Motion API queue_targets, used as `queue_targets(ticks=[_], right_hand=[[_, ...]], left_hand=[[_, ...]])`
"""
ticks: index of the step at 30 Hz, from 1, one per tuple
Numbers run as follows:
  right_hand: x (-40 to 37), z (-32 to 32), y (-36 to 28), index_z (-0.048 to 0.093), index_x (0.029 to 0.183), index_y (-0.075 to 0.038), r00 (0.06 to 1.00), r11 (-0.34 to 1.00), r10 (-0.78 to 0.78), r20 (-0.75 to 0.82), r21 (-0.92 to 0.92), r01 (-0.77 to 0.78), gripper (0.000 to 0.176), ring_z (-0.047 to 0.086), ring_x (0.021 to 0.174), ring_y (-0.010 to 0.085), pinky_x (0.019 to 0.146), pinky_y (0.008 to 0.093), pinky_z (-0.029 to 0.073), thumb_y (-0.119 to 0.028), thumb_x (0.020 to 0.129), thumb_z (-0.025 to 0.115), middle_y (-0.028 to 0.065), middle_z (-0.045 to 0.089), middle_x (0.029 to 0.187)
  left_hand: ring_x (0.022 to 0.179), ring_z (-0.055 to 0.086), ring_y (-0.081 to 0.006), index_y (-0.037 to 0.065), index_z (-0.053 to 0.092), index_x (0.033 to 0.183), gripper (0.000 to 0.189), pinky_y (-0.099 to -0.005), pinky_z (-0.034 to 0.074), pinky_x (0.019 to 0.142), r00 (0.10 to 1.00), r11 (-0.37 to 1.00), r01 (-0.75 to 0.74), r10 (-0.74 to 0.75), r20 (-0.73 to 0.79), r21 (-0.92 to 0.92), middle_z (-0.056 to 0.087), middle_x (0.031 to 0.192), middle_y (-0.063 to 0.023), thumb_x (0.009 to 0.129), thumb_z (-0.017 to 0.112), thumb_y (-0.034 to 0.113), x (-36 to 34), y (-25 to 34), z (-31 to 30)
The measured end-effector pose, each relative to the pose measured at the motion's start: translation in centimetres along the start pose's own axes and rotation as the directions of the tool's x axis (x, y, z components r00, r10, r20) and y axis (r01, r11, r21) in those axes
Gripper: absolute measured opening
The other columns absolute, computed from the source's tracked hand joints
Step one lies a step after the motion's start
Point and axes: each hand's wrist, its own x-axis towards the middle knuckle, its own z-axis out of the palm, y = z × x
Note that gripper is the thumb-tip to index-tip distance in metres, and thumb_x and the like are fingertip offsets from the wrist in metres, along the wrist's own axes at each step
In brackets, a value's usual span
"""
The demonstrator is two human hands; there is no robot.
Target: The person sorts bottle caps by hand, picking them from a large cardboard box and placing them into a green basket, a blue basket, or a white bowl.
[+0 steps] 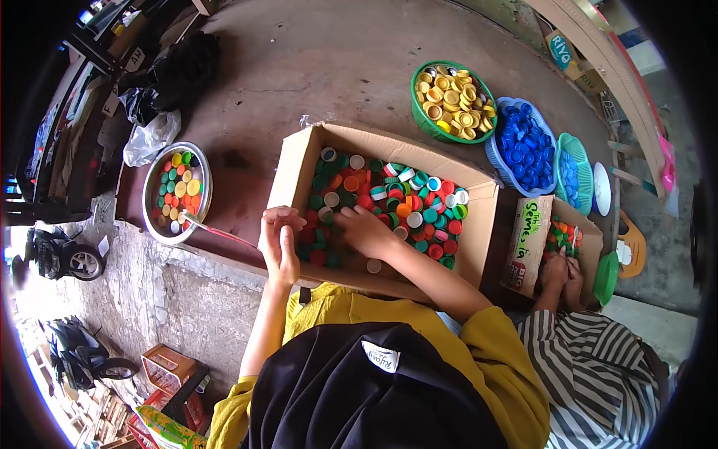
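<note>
A cardboard box (387,136) stands in front of me, holding many plastic bottle caps (415,219) in red, green, white and orange. My right hand (366,230) reaches into its left part, fingers apart and angled down among the caps. At the box's left edge is my left hand (280,238), its fingers curled and its thumb raised. Whatever those fingers may hold is hidden. Left of it, a round metal tray (206,176) carries sorted-looking caps in green, orange, yellow and white. A thin red stick-like thing (224,236) runs between the tray and my left hand.
Yellow caps fill a green basket (416,112); blue caps fill a blue basket (496,159) beside a light-green basket (566,144). On the right, a co-worker's hands (562,278) work in a smaller box (523,243). Plastic bags (153,138) lie at the far left.
</note>
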Motion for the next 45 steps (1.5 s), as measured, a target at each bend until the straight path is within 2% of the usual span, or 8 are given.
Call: queue_targets(ticks=[10,13,19,27,30,33,43,45], right_hand=[[-6.7,-7.2,1.5,0.063,0.070,-0.006,0.843,0.701,0.536,0.041,0.535,-0.472,0.012,0.054,0.095,0.0247,0.080,0.0346,0.045,-0.009,0.062,0.072,0.0070,0.053,0.102],[-8.5,-6.9,2.1,0.061,0.070,-0.004,0.827,0.770,0.542,-0.152,0.485,-0.415,0.014,0.058,0.088,0.0243,0.080,0.0334,0.045,-0.006,0.064,0.073,0.0082,0.056,0.103],[-9.7,-6.7,2.9,0.055,0.070,-0.001,0.749,0.669,0.639,-0.173,0.607,-0.430,0.018,0.058,0.078,0.0237,0.071,0.0331,0.045,-0.001,0.065,0.072,0.0076,0.059,0.081],[-10.3,-6.9,3.3,0.053,0.083,-0.002,0.567,0.694,0.711,-0.415,0.540,-0.476,0.028,0.058,0.068,0.0187,0.063,0.0298,0.048,-0.003,0.064,0.075,0.0069,0.054,0.083],[-10.4,-6.7,3.5,0.052,0.083,-0.003,0.558,0.692,0.712,-0.426,0.558,-0.458,0.028,0.059,0.069,0.0188,0.063,0.0295,0.048,-0.002,0.065,0.073,0.0069,0.054,0.084],[-10.1,-6.4,3.4,0.052,0.084,-0.003,0.584,0.706,0.694,-0.420,0.556,-0.439,0.026,0.059,0.070,0.0184,0.063,0.0297,0.048,0.000,0.066,0.071,0.0069,0.054,0.084],[-8.8,-6.9,2.4,0.049,0.071,-0.005,0.710,0.780,0.591,-0.382,0.497,-0.381,0.024,0.057,0.064,0.0212,0.058,0.0325,0.044,-0.007,0.067,0.073,0.0061,0.052,0.072],[-7.4,-6.6,1.1,0.047,0.068,-0.005,0.812,0.799,0.526,-0.251,0.473,-0.371,0.026,0.055,0.059,0.0254,0.053,0.0343,0.042,-0.014,0.069,0.072,0.0082,0.052,0.063]], left_hand=[[0.082,0.051,-0.0146,-0.001,0.045,0.103,0.014,-0.0270,0.042,0.076,0.997,0.998,0.067,-0.068,0.038,0.016,0.048,0.097,-0.0088,0.091,0.043,0.004,0.0,0.3,0.5],[0.074,0.058,-0.0196,0.000,0.052,0.098,0.018,-0.0282,0.047,0.069,0.951,0.944,-0.033,-0.071,0.301,0.328,0.054,0.089,-0.0105,0.080,0.053,-0.005,1.0,2.1,1.2],[0.085,0.059,-0.0310,0.004,0.059,0.095,0.027,-0.0382,0.048,0.074,0.639,0.832,-0.164,-0.320,0.699,0.530,0.059,0.094,-0.0159,0.072,0.049,-0.006,0.8,-2.6,1.6],[0.101,0.054,-0.0310,0.010,0.065,0.099,0.033,-0.0398,0.043,0.088,0.283,0.574,-0.280,-0.717,0.637,0.770,0.061,0.101,-0.0123,0.068,0.052,0.004,1.8,-2.7,2.6],[0.100,0.054,-0.0305,0.010,0.063,0.107,0.040,-0.0371,0.042,0.090,0.102,0.768,-0.318,-0.556,0.825,0.556,0.061,0.103,-0.0128,0.069,0.051,0.005,2.1,-3.3,2.4],[0.099,0.053,-0.0297,0.009,0.060,0.112,0.044,-0.0350,0.040,0.091,0.270,0.942,0.177,-0.326,0.906,0.286,0.060,0.102,-0.0137,0.069,0.050,0.003,2.1,-3.5,2.9],[0.096,0.053,-0.0317,0.006,0.059,0.104,0.036,-0.0378,0.042,0.089,0.440,0.765,-0.402,-0.319,0.839,0.502,0.056,0.104,-0.0133,0.069,0.060,0.006,1.8,-2.8,2.5],[0.096,0.053,-0.0322,0.006,0.059,0.099,0.030,-0.0376,0.043,0.086,0.501,0.811,-0.237,-0.369,0.782,0.535,0.055,0.103,-0.0142,0.069,0.059,0.005,2.2,-3.2,2.1]])
